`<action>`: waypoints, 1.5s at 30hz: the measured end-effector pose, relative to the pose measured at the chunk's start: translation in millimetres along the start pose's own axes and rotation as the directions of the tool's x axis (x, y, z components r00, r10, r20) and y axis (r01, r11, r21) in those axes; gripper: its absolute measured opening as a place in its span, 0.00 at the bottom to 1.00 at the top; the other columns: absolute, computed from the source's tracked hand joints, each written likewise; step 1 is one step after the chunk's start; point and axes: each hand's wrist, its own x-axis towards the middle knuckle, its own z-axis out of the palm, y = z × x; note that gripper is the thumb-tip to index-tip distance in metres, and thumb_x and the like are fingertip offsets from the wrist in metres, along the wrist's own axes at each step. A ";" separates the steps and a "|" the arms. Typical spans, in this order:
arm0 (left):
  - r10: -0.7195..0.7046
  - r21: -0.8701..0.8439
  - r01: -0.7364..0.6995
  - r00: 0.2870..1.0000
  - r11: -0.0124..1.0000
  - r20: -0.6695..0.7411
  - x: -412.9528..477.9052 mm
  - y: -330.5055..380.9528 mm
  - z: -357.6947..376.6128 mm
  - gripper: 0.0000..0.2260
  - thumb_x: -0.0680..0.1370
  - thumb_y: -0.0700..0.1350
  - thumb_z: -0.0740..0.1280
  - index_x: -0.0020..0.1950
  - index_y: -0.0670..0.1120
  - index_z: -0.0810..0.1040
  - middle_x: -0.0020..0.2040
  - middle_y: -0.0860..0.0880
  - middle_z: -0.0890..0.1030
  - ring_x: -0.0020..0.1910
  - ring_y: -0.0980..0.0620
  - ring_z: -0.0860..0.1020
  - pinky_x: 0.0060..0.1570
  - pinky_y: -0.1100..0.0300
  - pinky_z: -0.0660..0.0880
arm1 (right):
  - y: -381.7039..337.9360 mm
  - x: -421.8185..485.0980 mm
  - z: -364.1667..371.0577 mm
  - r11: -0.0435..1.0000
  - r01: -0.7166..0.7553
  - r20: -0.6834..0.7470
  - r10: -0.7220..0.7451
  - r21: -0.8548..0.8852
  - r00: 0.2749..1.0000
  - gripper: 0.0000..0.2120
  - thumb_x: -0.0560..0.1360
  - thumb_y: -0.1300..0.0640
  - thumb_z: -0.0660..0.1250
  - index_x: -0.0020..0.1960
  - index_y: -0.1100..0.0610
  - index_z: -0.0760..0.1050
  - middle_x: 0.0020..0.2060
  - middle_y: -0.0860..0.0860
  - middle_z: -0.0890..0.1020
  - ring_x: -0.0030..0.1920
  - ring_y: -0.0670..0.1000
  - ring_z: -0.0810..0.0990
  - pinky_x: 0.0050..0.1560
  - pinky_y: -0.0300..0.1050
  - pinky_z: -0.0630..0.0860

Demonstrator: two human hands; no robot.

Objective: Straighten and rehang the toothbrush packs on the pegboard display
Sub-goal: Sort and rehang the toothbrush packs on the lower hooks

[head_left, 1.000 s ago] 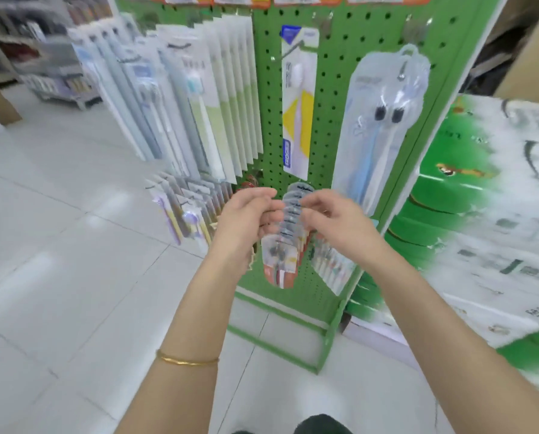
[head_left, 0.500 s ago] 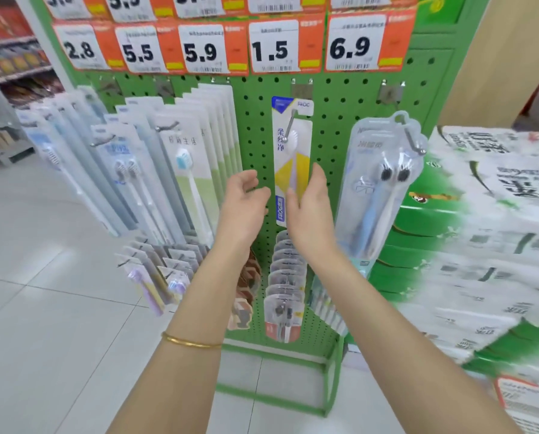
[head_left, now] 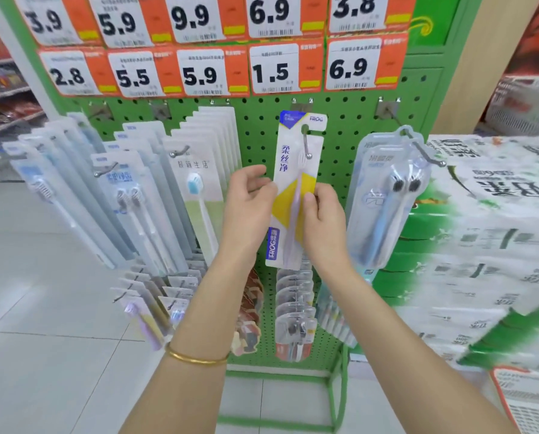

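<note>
FROG pack hung from centre peg on pegboard. Right hand pinched its right edge; left hand curled against left edge, grip unclear. Likely light, bendy card, best steadied by both edges.

A thin, smooth, gold-coloured metal bangle circles the person's left wrist, plain and shiny. The left grip, the right grip and both forearms are bare down to the lower edge of the view.
</note>
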 end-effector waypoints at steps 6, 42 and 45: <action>0.054 0.008 -0.056 0.988 0.998 0.142 -4.3 8.6 -19.8 0.12 0.79 0.38 0.62 0.62 0.47 0.73 0.53 0.52 0.77 0.46 0.65 0.75 0.42 0.75 0.71 | -11.9 -25.2 8.1 0.999 -0.029 -0.078 0.026 -0.035 0.997 0.08 0.81 0.64 0.54 0.45 0.58 0.67 0.34 0.45 0.69 0.35 0.41 0.68 0.37 0.43 0.61; -0.116 -0.055 0.129 0.974 0.990 0.196 -123.4 -49.2 7.9 0.13 0.79 0.51 0.64 0.51 0.40 0.75 0.40 0.51 0.74 0.33 0.62 0.72 0.36 0.68 0.69 | 21.0 -157.1 -60.5 0.978 -0.201 0.138 0.208 -0.059 0.968 0.11 0.80 0.61 0.57 0.39 0.59 0.68 0.34 0.49 0.70 0.35 0.46 0.67 0.39 0.44 0.65; -0.111 -0.055 0.125 0.972 0.991 0.209 -124.8 -61.4 14.6 0.08 0.80 0.48 0.62 0.50 0.43 0.73 0.40 0.52 0.73 0.31 0.65 0.72 0.33 0.72 0.67 | 24.6 -160.4 -63.5 0.972 -0.229 0.138 0.235 -0.057 0.962 0.11 0.80 0.63 0.57 0.39 0.61 0.67 0.33 0.48 0.68 0.34 0.45 0.65 0.38 0.40 0.65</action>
